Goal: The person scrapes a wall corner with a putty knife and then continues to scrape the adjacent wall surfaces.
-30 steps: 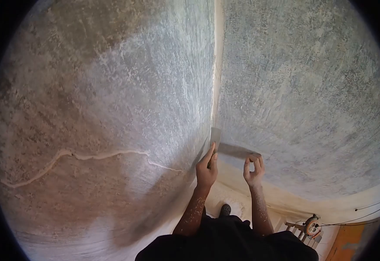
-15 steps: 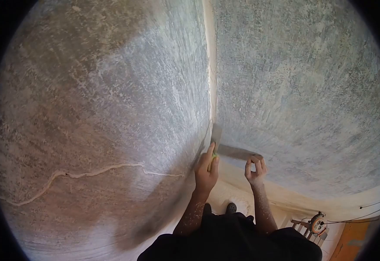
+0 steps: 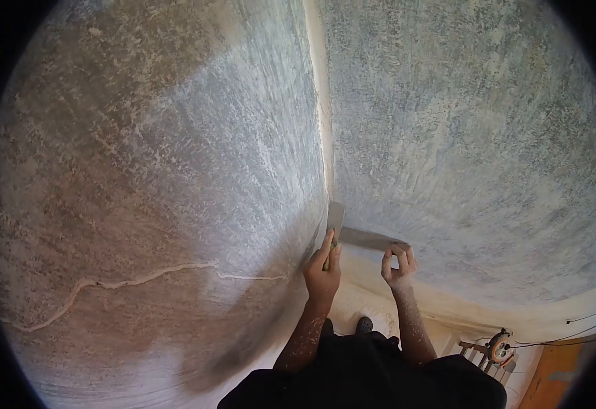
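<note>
A flat-bladed scraper (image 3: 336, 217) points up into the corner where two rough grey walls meet. Closed around its green handle is my left hand (image 3: 322, 267), with the index finger stretched along it toward the blade. The blade lies at the lower end of the pale strip (image 3: 322, 102) that runs down the corner. To the right, my right hand (image 3: 399, 264) is close to the right wall (image 3: 462, 150), its fingers curled together; whether anything is between them is too small to make out. Whitish specks cover both forearms.
A pale filled crack (image 3: 134, 279) crosses the left wall (image 3: 141, 170). At lower right a cable reel (image 3: 500, 349) rests on a slatted wooden piece (image 3: 474, 349), with black cables running right, near an orange surface (image 3: 557, 375). A dark shoe (image 3: 364, 325) shows below.
The view has shifted slightly, so the corner strip appears a little further left. The scraper blade is slightly lower and more tilted in view; my right hand has hardly moved.
</note>
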A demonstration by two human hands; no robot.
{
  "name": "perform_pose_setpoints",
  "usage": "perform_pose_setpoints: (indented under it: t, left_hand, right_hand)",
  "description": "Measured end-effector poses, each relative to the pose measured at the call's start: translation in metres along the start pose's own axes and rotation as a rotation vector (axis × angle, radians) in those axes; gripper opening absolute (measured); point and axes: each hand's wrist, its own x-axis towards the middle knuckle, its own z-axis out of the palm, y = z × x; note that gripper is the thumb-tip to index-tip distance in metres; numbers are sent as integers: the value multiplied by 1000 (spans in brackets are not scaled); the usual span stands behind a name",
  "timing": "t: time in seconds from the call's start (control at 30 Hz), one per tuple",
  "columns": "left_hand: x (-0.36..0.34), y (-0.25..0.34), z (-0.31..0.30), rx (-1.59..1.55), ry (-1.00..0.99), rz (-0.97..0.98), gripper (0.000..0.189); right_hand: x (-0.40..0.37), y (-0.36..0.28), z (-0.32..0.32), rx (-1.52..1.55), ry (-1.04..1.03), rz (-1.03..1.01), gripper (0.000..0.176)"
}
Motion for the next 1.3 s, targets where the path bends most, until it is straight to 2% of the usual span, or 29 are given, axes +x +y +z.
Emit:
perform_pose_setpoints:
  t: [0.1, 0.3, 0.4, 0.6, 0.7, 0.8, 0.9, 1.0, 1.1, 1.2, 1.3]
  left_hand:
    - [24, 16, -1, -23, 47, 10, 37]
    - [6, 10, -3, 9, -19, -55, 37]
    - [22, 29, 1, -67, 28, -110, 38]
    - [5, 16, 4, -35, -3, -66, 37]
    - [23, 36, 6, -73, 65, -108, 38]
    - [15, 22, 10, -58, 31, -137, 40]
    - [-6, -3, 13, -22, 44, -5, 40]
    - [26, 39, 2, -72, -23, -205, 39]
    - [19, 23, 7, -60, 48, -92, 40]
    - [-8, -7, 8, -17, -52, -87, 41]
    - [31, 42, -2, -101, -15, -152, 41]
  right_hand:
    - [-4, 2, 3, 21, -5, 20, 16]
    - [-2, 0, 0, 24, -25, 26, 16]
    - [-6, 0, 0, 30, -35, 70, 15]
    - [0, -3, -5, 24, -32, 24, 15]
    - [-3, -1, -5, 64, -48, 51, 16]
    - [-5, -2, -6, 80, -66, 95, 16]
    - [-1, 1, -9, 74, -57, 7, 16]
    - [-7, 4, -6, 85, -76, 34, 17]
    - [-8, 7, -6, 58, -77, 30, 19]
    - [-4, 3, -10, 70, -79, 40, 20]
    - [-2, 2, -10, 51, -69, 14, 20]
